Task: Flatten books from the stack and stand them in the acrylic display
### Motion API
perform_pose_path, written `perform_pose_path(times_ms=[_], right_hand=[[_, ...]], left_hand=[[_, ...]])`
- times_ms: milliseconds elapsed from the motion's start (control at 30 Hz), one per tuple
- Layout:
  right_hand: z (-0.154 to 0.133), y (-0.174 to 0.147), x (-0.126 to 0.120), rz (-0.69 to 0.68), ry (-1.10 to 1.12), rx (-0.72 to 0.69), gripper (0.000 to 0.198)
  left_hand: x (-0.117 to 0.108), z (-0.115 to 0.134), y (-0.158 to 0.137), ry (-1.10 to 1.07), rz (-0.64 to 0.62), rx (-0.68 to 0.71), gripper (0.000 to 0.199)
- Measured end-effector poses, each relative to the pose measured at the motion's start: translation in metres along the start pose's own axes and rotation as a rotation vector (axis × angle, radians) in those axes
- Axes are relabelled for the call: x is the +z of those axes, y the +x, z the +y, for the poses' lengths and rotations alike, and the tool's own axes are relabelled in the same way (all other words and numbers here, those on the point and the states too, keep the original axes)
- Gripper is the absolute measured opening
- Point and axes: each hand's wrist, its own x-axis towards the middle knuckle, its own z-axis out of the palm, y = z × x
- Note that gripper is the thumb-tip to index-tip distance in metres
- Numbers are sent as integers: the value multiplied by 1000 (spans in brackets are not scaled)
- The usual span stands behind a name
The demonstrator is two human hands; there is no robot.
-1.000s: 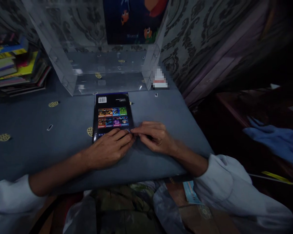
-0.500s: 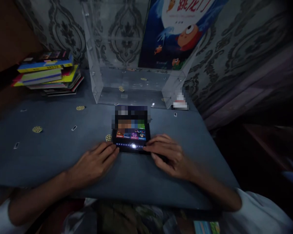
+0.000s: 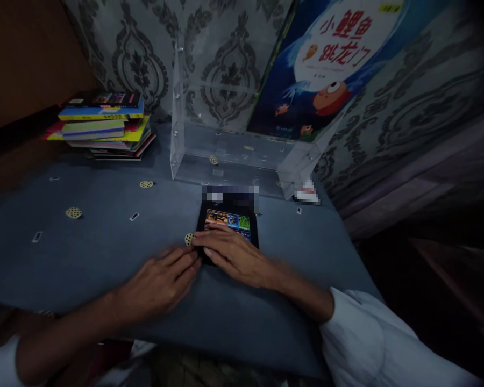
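Observation:
A small black book (image 3: 252, 215) with a glossy cover and rows of coloured pictures lies flat on the blue-grey tabletop, its upper part blurred out. My left hand (image 3: 163, 277) rests at its lower left corner, fingers pressed together on the edge. Across the cover stretches my right hand (image 3: 237, 255), palm down with its fingers extended leftward. Their tips almost meet those of my left hand and cover much of the pictures. It grips nothing that I can see.
A clear acrylic stand (image 3: 177, 115) rises behind the book, holding a blue picture book (image 3: 282, 99) with orange fish. At the back left is a stack of books (image 3: 105, 126). A blurred white object (image 3: 307, 193) stands right of the stand. The tabletop (image 3: 100, 258) has printed yellow shapes.
My right hand has moved left from the book's lower right corner to lie over its cover. My left hand stays at the lower left corner. The view has shifted slightly.

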Motion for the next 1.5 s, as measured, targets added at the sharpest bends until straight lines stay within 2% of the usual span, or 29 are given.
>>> perform_pose_path(times_ms=[200,367,533,667,767,933,1133,1333,1500], right_hand=[[25,16,-3,-24,-53,23,32],[59,35,-6,-34,-107,89,36],[95,47,-10,3,-180,158,40],[108,48,-14,36,-188,185,43],[109,42,-17,56,-192,182,43],[111,21,-21,96,-246,227,42],[113,-17,-26,143,-281,346,43],[100,-47,-28,198,-305,456,49],[78,-59,-24,194,-341,496,50]], left_hand=[[0,0,0,4,19,9,28],[-1,1,1,30,31,4,27],[-1,2,1,21,23,4,27],[-1,1,2,7,15,-13,26],[-2,-1,5,-45,-7,-26,26],[-3,-14,14,-172,-116,-85,27],[15,-45,35,-275,-142,-183,33],[40,-84,70,-199,-173,-268,34],[61,-96,86,-72,-139,-417,38]])
